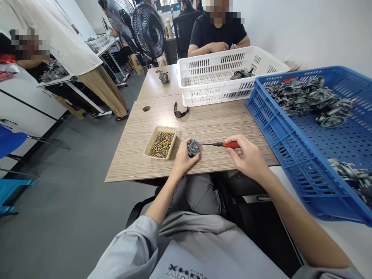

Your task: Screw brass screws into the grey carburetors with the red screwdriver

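My left hand [182, 158] is closed around a small grey metal part [193, 147], holding it on the wooden table [203, 124] near the front edge. My right hand [247, 155] grips a screwdriver with a red handle [231, 145]. Its thin shaft lies level and points left, the tip meeting the grey part. A beige tray of brass screws [161, 142] sits just left of my left hand.
A blue crate [279, 128] with several grey metal parts stands at my right. A white basket [188, 83] sits behind it, with a person seated beyond. A black strap-like item [180, 112], a lone metal part [163, 77] and a fan [149, 31] lie further back.
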A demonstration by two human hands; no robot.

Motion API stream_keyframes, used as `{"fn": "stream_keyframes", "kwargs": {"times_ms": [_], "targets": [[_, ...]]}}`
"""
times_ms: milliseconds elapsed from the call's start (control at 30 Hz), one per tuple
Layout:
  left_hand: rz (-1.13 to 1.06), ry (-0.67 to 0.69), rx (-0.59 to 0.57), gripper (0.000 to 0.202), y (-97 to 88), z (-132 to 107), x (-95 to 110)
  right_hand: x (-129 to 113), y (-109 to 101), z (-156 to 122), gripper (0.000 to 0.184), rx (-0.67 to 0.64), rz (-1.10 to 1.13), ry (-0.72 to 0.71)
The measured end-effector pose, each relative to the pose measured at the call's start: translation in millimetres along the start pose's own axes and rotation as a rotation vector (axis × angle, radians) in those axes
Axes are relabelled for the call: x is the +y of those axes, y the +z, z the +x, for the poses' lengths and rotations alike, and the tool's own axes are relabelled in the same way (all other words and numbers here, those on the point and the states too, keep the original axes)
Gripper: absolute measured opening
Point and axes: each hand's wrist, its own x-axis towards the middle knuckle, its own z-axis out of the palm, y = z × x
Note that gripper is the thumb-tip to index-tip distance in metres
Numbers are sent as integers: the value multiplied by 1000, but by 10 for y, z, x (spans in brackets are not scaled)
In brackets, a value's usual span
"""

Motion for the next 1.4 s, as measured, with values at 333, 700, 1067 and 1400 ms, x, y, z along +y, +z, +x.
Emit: {"fn": "stream_keyframes", "kwargs": {"times_ms": [333, 700, 1067, 1400], "targets": [[-5, 2, 7, 72, 0, 6, 5, -8, 20, -10, 21, -35, 9, -19], [-1, 7, 2, 72, -1, 6, -3, -7, 38, -18, 23, -33, 26, -38], [-11, 12, 0, 72, 4, 4, -23, 16, 61, -16, 26, -19, 50, -65], [-19, 9, -6, 72, -4, 9, -7, 21, 67, -20, 29, -18, 67, -90]]}}
